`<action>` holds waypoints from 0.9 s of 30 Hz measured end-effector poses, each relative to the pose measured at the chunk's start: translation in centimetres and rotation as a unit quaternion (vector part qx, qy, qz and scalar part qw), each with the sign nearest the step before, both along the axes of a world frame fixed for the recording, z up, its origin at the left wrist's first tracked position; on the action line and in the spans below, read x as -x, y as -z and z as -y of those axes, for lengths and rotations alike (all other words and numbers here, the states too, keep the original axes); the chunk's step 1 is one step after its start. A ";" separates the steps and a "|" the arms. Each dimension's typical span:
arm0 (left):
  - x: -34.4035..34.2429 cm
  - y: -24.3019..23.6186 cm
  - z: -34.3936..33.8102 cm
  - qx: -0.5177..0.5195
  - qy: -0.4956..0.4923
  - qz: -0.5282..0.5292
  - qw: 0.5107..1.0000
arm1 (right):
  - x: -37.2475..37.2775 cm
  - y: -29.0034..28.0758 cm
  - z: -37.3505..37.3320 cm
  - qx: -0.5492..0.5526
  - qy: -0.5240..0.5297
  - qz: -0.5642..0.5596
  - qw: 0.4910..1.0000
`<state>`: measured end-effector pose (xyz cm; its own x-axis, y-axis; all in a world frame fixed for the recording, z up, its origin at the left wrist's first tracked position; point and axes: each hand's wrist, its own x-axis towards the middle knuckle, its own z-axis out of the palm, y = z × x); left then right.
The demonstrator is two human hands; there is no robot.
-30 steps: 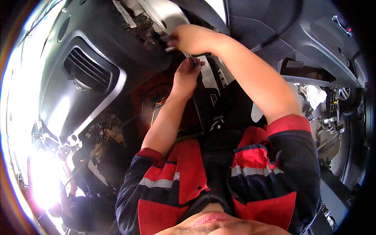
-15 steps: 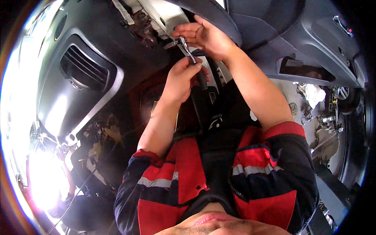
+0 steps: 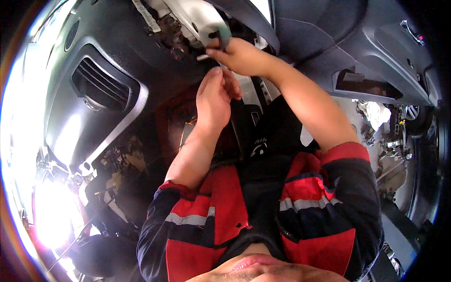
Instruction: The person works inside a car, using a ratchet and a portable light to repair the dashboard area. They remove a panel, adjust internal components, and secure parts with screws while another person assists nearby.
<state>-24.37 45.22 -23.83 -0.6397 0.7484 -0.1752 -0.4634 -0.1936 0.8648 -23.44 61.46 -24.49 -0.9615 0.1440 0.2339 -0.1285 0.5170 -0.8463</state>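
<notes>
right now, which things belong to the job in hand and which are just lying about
Seem in the job:
tool, in right hand
pale metal frame, beside it

Seem lying about:
white cloth or bag
parts near it

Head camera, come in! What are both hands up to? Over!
Right hand at ratchet wrench, grip blurred. Left hand loosely open, no tool visible in it. Ratchet wrench partly hidden by right hand.
</notes>
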 end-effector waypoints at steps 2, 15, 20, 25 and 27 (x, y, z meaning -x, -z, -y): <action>0.2 2.7 1.0 0.044 -0.031 -0.010 0.999 | 0.8 -1.8 -0.4 0.084 0.007 0.116 0.990; 2.0 5.7 -0.9 -0.215 -0.022 0.061 0.975 | 2.3 -1.8 -0.7 0.105 -0.002 0.236 0.966; 2.4 6.6 -0.3 -0.220 -0.008 0.022 0.975 | -0.3 0.4 0.1 -0.373 -0.011 -0.222 0.901; 1.4 4.9 -1.3 -0.210 -0.046 0.066 0.974 | 1.9 -1.7 0.5 0.086 0.069 0.142 0.984; 1.4 4.6 -1.2 -0.184 -0.036 0.039 0.981 | 0.9 1.4 0.5 -0.171 0.035 -0.203 0.963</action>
